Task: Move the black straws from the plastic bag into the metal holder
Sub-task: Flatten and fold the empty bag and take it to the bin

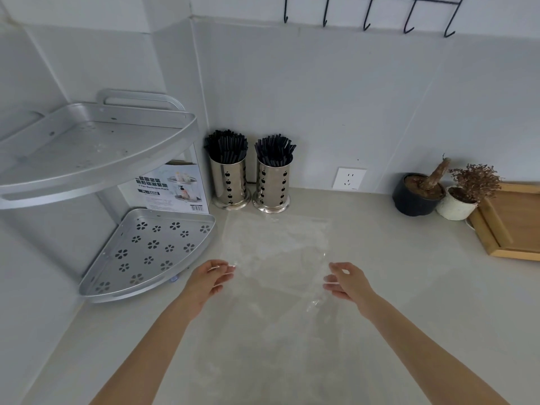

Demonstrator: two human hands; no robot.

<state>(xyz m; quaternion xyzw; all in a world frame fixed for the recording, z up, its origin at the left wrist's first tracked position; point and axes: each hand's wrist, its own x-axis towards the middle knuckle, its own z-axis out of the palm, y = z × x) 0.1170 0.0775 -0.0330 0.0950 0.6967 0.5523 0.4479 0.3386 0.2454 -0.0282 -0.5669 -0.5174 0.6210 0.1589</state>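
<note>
Two shiny metal holders with apple-shaped cut-outs stand at the back of the counter by the wall, the left holder [230, 182] and the right holder [272, 185]. Each is packed with upright black straws [226, 146]; the right bundle of straws [274, 149] fans out a little. A clear plastic bag [277, 249] lies flat on the counter in front of them, with no straws visible inside. My left hand [209, 277] hovers at the bag's left edge, fingers loosely apart. At the bag's right edge is my right hand [346, 280], fingers apart, holding nothing.
A two-tier silver corner rack [146, 258] fills the left side, with a product box [172, 188] behind it. Two small pots with dried plants [420, 194] and a wooden tray [514, 226] sit at the right. A wall socket [349, 178] and black hooks [409, 16] are on the wall.
</note>
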